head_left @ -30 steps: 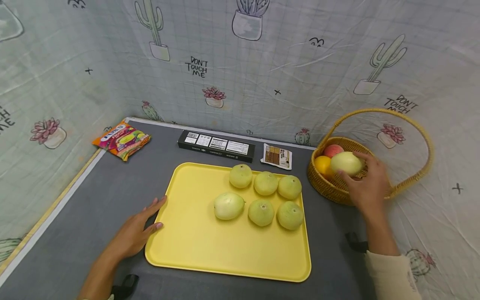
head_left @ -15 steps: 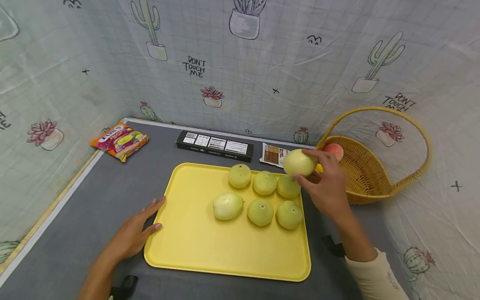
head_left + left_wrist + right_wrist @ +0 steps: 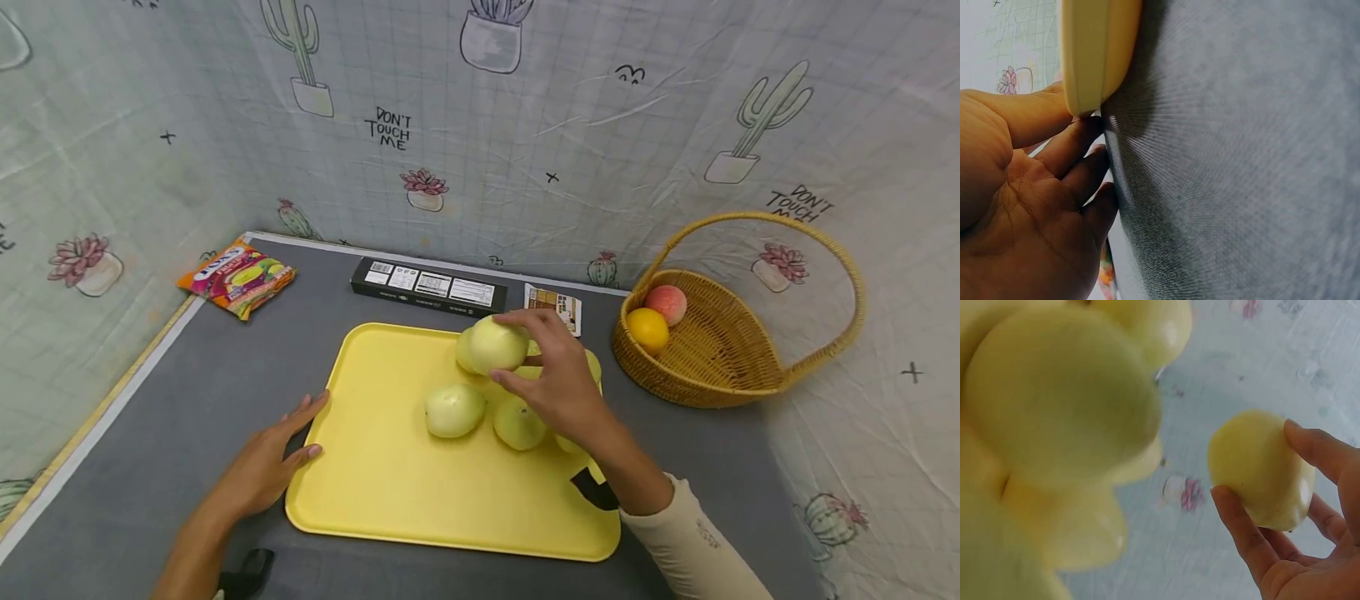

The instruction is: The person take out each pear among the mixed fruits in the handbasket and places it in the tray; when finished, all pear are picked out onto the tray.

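Observation:
In the head view my right hand (image 3: 566, 387) holds a pale yellow-green fruit like a small melon (image 3: 497, 346) above the back of a yellow tray (image 3: 420, 508). The right wrist view shows this melon (image 3: 1260, 469) gripped between thumb and fingertips. Several similar melons lie on the tray, including a smoother one (image 3: 454, 411) at its middle and a rounder one (image 3: 519, 423) beside it; my hand and forearm partly hide others. My left hand (image 3: 258, 467) rests at the tray's left edge, thumb and fingers extended, touching the rim (image 3: 1085, 62).
A wicker basket (image 3: 723, 354) with a tall handle stands right of the tray, holding a peach (image 3: 667, 304) and an orange fruit (image 3: 648, 330). Behind the tray lie a black box (image 3: 427, 286) and a small packet (image 3: 564, 305). A candy bag (image 3: 240, 278) lies back left.
My right hand has carried the melon out of the basket, leftwards over the back part of the tray. My left hand has stayed at the tray's left edge.

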`<state>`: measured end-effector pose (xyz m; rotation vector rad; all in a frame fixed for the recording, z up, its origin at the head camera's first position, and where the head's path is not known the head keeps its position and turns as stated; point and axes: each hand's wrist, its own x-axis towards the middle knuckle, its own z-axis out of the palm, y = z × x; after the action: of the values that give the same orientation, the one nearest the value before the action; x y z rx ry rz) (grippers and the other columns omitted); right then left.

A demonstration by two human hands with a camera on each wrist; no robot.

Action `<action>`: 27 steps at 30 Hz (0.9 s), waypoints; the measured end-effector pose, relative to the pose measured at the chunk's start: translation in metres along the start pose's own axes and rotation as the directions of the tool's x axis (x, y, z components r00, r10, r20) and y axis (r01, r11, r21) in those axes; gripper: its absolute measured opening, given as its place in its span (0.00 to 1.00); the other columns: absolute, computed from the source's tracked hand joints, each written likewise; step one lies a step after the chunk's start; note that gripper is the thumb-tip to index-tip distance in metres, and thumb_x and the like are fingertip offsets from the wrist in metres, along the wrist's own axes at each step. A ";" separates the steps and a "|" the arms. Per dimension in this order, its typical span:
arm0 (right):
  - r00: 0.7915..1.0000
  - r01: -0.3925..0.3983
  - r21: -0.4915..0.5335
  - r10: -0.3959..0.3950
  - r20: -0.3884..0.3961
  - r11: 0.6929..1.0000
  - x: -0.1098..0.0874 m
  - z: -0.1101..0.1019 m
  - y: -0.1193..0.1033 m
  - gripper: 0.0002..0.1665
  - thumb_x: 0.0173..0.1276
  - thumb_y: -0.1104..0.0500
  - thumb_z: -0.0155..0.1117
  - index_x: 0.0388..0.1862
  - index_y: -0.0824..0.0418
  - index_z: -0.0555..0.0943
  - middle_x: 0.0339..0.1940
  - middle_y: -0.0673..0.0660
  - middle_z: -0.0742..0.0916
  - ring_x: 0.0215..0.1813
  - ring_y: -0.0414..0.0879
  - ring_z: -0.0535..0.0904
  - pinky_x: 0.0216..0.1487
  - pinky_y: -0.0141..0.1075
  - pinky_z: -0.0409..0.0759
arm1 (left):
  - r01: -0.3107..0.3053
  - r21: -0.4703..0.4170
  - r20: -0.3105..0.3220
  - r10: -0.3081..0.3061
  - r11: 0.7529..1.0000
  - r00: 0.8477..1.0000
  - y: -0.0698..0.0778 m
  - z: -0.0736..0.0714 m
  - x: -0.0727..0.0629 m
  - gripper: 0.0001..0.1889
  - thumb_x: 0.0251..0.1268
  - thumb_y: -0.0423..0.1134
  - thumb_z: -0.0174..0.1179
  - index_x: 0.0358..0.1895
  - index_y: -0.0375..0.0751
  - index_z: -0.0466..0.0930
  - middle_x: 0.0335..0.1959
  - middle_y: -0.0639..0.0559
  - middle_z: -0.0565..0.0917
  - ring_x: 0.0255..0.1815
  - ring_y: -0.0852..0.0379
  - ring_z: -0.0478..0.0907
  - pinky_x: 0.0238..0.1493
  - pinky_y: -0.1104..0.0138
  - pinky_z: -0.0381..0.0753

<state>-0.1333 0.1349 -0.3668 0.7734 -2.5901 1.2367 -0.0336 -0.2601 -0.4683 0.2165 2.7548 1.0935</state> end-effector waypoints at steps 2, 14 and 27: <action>0.999 0.005 0.014 -0.005 0.033 1.000 0.003 0.009 -0.006 0.40 0.61 0.61 0.85 0.71 0.49 0.80 0.66 0.56 0.79 0.65 0.53 0.82 0.49 0.38 0.94 | 0.004 0.001 0.002 -0.004 1.000 1.000 0.000 0.000 0.000 0.43 0.73 0.34 0.66 0.87 0.48 0.56 0.84 0.28 0.59 0.83 0.24 0.58 0.78 0.27 0.59; 0.987 -0.042 0.029 0.037 0.156 0.999 0.014 0.058 -0.030 0.40 0.59 0.60 0.86 0.69 0.48 0.80 0.64 0.55 0.79 0.63 0.52 0.81 0.55 0.41 0.92 | 0.022 0.026 0.008 -0.022 0.999 1.000 -0.002 0.002 -0.001 0.44 0.73 0.34 0.66 0.87 0.49 0.55 0.83 0.25 0.59 0.81 0.21 0.59 0.75 0.25 0.61; 0.967 -0.049 -0.109 0.075 0.245 0.993 0.030 0.104 -0.042 0.39 0.60 0.53 0.86 0.68 0.48 0.78 0.60 0.53 0.82 0.58 0.47 0.80 0.62 0.42 0.84 | 0.012 0.031 0.007 -0.012 0.999 1.000 0.001 0.000 0.000 0.43 0.73 0.35 0.66 0.87 0.50 0.56 0.82 0.25 0.60 0.80 0.19 0.59 0.74 0.24 0.62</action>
<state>-0.1301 0.0225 -0.3941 0.8847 -2.8723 1.0736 -0.0332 -0.2593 -0.4673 0.2071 2.7643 1.0449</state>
